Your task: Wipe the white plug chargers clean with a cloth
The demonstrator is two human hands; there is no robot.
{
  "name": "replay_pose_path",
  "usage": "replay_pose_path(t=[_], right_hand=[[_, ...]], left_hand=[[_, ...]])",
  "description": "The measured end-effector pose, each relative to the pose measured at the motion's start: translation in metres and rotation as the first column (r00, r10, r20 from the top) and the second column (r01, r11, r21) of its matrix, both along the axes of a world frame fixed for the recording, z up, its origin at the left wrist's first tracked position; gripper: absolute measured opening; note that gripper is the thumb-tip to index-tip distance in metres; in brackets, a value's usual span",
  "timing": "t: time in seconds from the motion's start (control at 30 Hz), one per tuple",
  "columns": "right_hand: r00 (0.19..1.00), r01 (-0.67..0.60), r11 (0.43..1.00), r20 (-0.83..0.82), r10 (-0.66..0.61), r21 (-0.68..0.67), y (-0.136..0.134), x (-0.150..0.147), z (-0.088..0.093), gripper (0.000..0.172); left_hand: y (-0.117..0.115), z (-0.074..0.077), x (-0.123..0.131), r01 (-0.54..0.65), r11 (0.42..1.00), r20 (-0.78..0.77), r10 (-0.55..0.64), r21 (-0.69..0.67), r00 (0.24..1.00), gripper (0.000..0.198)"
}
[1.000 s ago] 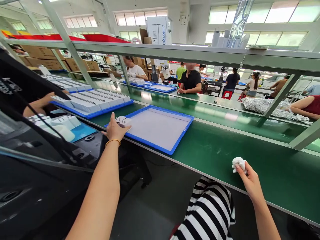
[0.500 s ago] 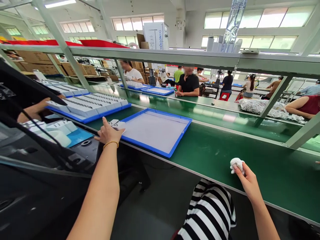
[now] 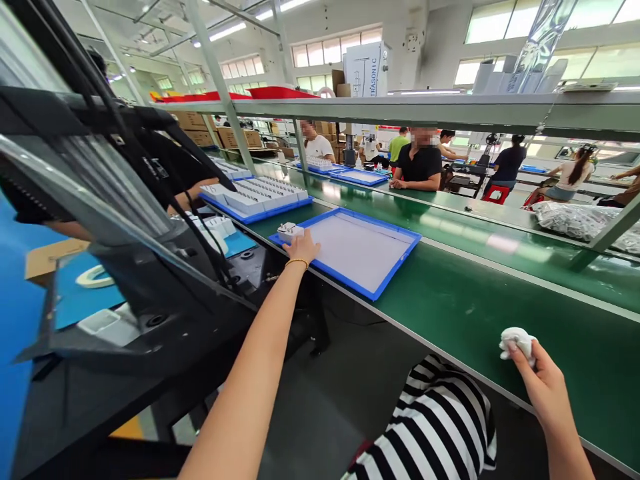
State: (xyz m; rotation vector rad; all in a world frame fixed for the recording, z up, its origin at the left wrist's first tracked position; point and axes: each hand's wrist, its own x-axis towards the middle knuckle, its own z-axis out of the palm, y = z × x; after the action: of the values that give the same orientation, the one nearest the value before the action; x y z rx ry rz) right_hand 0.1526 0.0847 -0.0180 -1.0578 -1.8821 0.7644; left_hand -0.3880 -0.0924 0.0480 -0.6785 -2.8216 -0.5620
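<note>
Flushness counts where left hand [image 3: 301, 247], grip unclear, touches white adapter [image 3: 289, 231] at the corner of blue tray [image 3: 380, 290]; right hand [image 3: 543, 383] clenches white wad [image 3: 517, 339].

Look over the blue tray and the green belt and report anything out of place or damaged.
Nothing stands out. The blue tray lies flat on the green belt, the left hand touches a white part at its left corner, and the right hand holds a crumpled white cloth.

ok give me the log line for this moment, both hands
left hand: touching white part in blue tray corner | right hand: pinching white cloth at green bench
</note>
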Motion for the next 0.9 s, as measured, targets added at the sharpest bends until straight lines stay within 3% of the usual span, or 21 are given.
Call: replay_pose_path(t=[0.17, 0.3, 0.37, 0.47, 0.57, 0.63, 0.73, 0.8, 0.9], right_hand=[[1.0, -0.028, 0.999, -0.007, 0.028, 0.023, -0.006, -0.005, 0.004, 0.043], [0.999, -0.011, 1.0, -0.039, 0.012, 0.015, -0.017, -0.013, 0.009, 0.042], [0.998, -0.031, 0.999, -0.053, 0.032, 0.014, -0.022, -0.016, 0.012, 0.042], [0.996, -0.063, 0.998, -0.063, 0.064, 0.017, -0.025, -0.02, 0.015, 0.043], [0.995, -0.079, 0.997, -0.058, 0.079, 0.011, -0.027, -0.023, 0.018, 0.043], [0.994, -0.09, 0.996, -0.064, 0.09, 0.0, -0.027, -0.025, 0.02, 0.041], [0.991, -0.109, 0.994, -0.081, 0.107, -0.016, -0.031, -0.029, 0.024, 0.035], [0.988, -0.125, 0.992, -0.095, 0.123, -0.022, -0.034, -0.032, 0.026, 0.031], [0.982, -0.139, 0.989, -0.135, 0.132, -0.042, -0.037, -0.035, 0.027, 0.029]], left_hand=[[0.003, -0.002, -0.002, -0.068, 0.996, 0.114, 0.062, 0.051, 0.992, 0.071], [-0.003, 0.004, 0.005, -0.133, 0.989, 0.173, 0.12, 0.062, 0.977, 0.065], [-0.01, 0.006, 0.011, -0.122, 0.99, 0.115, 0.114, 0.068, 0.987, 0.059], [-0.015, 0.011, 0.02, 0.017, 0.987, -0.123, 0.003, 0.161, 0.992, 0.055], [-0.003, 0.022, 0.034, 0.083, 0.96, -0.227, -0.021, 0.268, 0.974, 0.053], [0.012, 0.031, 0.054, 0.148, 0.936, -0.261, -0.063, 0.32, 0.963, 0.055], [0.038, 0.039, 0.105, 0.35, 0.885, -0.331, -0.246, 0.308, 0.911, 0.054], [0.05, 0.035, 0.148, 0.538, 0.804, -0.392, -0.424, 0.253, 0.817, 0.051], [0.058, 0.015, 0.201, 0.757, 0.647, -0.461, -0.646, 0.092, 0.609, 0.045]])
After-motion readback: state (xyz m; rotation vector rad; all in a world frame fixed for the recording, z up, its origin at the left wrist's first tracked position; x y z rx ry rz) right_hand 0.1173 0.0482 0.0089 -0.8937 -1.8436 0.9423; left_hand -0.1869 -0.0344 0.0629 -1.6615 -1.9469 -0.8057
